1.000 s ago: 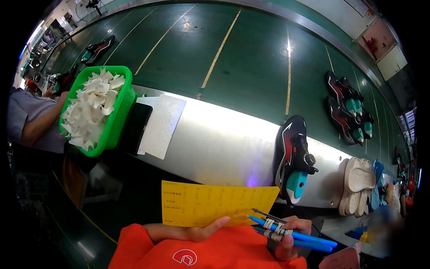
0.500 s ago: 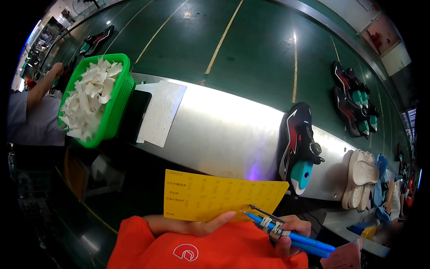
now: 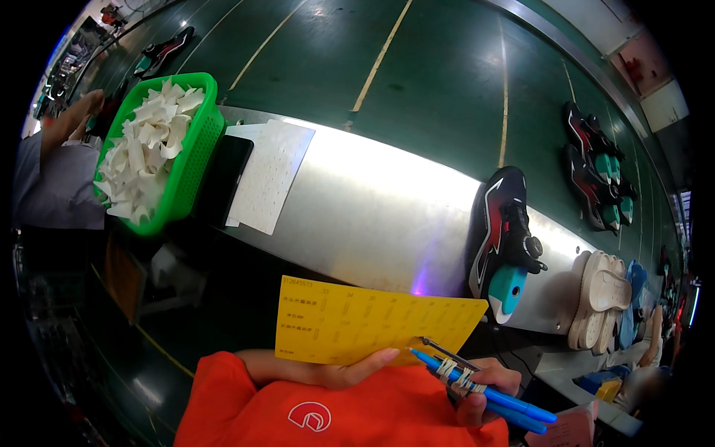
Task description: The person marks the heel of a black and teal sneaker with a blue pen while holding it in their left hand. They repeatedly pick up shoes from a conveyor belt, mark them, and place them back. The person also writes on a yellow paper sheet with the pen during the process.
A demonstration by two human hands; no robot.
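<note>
My left hand is closed on the lower edge of a yellow printed card, its thumb lying on the front. The card tilts up in front of my orange shirt. My right hand grips blue pens bundled by pale windings with a slim dark metal-tipped tool. The tips of that bundle point at the card's lower right part. Just beyond the card, on the metal ledge, a black, red and teal sports shoe with a dial stands with its teal end toward me.
A green basket of white scraps stands at the left, beside a black flat item and a white perforated sheet. More shoes sit on the green belt. Beige soles lie right; a co-worker's hand shows far left.
The whole view has shifted slightly. My hands keep hold of the card and the bundle with little movement. The co-worker's hand at the far left has changed position.
</note>
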